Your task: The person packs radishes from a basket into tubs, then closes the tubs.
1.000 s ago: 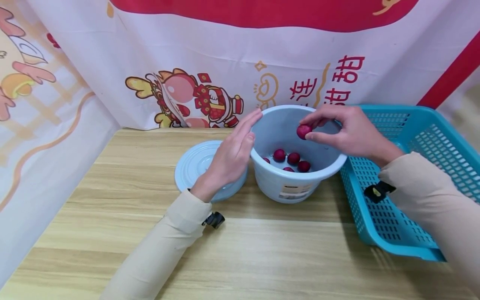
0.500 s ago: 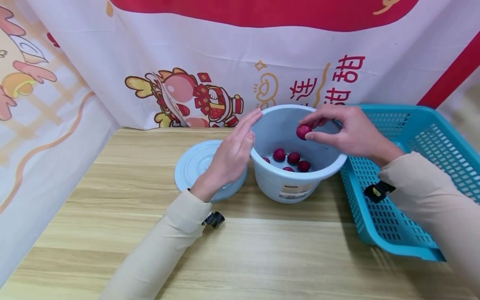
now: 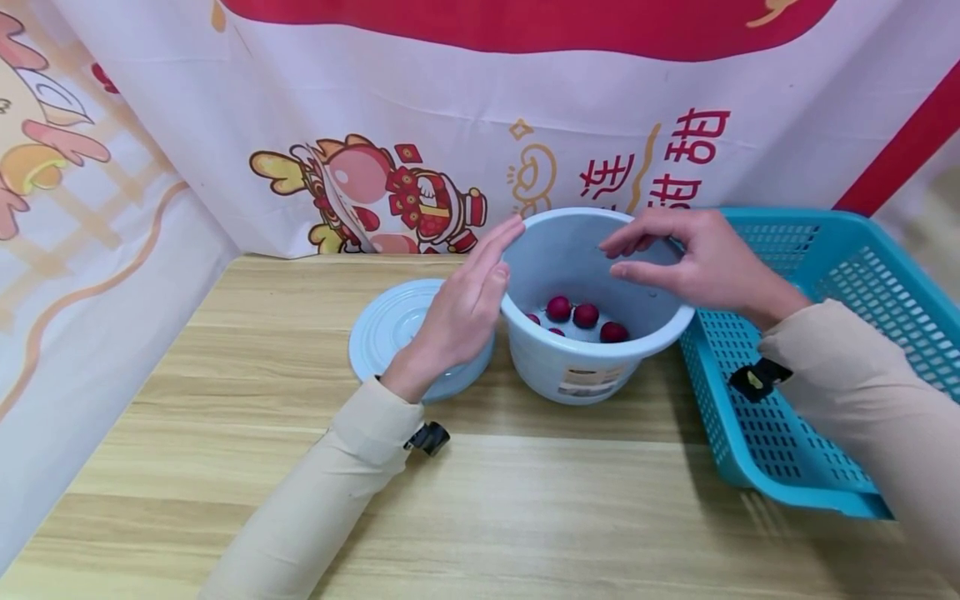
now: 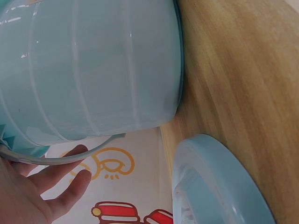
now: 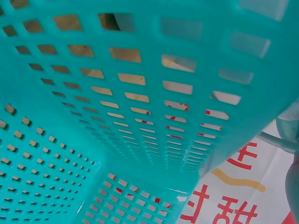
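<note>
Several round dark-red radishes (image 3: 586,316) lie on the floor of a light-blue plastic bucket (image 3: 536,367). Over its right side hovers my right hand (image 3: 686,258), thumb and fingers apart with nothing between them. My left hand (image 3: 465,312) rests against the left of the rim, fingers straight. Seen from the left wrist, the bucket wall (image 4: 93,70) has a grey handle (image 4: 60,159), and the fingers (image 4: 70,196) reach past it. The near wall hides part of the bucket's floor.
A round light-blue lid (image 3: 382,329) lies on the wooden table (image 3: 525,508), left of the bucket and partly under my left hand. Close on the right stands a turquoise perforated basket (image 3: 780,492), with my right forearm above it. A printed cloth (image 3: 450,100) hangs behind.
My right hand has let go of the radish it held, which dropped into the bucket. The radishes near the front of the bucket have shifted. My left hand stays at the rim.
</note>
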Tool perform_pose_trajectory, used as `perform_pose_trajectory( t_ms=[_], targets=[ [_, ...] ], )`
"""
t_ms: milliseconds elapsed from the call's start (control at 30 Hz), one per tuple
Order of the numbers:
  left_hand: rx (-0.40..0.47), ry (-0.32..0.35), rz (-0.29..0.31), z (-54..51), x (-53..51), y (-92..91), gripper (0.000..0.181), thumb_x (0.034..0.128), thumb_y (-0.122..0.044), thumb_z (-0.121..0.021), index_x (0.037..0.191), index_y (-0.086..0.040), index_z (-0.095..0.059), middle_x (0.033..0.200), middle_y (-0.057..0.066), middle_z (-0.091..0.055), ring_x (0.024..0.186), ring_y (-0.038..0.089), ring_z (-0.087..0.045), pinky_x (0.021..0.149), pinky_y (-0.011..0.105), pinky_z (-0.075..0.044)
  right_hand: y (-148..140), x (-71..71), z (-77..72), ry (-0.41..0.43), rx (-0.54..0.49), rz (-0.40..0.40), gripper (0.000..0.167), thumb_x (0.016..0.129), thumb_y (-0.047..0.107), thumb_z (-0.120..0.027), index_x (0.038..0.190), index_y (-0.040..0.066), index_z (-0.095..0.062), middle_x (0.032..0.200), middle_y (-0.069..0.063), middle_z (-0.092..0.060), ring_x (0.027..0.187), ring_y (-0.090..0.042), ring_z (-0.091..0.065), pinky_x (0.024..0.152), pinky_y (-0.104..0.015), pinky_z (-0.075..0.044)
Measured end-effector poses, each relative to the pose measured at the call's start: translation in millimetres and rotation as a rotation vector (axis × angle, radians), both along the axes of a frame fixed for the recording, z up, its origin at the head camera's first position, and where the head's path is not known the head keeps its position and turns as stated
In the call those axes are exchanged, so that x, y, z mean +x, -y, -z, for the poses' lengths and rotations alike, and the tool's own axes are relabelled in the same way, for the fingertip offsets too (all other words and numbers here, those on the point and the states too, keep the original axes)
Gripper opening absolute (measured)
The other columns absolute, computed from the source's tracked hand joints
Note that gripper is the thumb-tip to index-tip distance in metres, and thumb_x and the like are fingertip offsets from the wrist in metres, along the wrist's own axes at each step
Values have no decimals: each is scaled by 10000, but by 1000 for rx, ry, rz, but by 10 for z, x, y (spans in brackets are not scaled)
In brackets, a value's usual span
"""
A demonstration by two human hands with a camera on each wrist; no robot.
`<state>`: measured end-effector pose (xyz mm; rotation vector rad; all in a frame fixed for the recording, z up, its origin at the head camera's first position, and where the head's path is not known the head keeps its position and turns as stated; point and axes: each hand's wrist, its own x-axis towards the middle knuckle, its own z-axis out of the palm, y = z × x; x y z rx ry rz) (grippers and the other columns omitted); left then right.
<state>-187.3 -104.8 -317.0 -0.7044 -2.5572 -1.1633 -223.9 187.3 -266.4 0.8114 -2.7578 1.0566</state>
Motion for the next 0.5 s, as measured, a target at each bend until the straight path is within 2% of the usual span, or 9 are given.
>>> perform_pose_trajectory(
  t_ms=[300,500],
  targets=[
    [2,11,-1,-12,7,-3,573,1112,-260,-288,1673,-151,-331,1773,-39,-266,1637,147,-273,1322,436,-323,4,9,-115,100,33,6,410,900,287,-849,1294,222,-754,1277,-49,-743,1135,-231,-644,731,-177,-588],
    [9,17,4,-3,-6,-8,577,1110,-270,-287,1673,-149,-332,1772,-19,-272,1638,144,-271,1323,441,-320,51,28,-200,105,63,-12,418,920,282,-827,1324,213,-742,1302,-73,-739,1148,-257,-656,762,-147,-557]
  ],
)
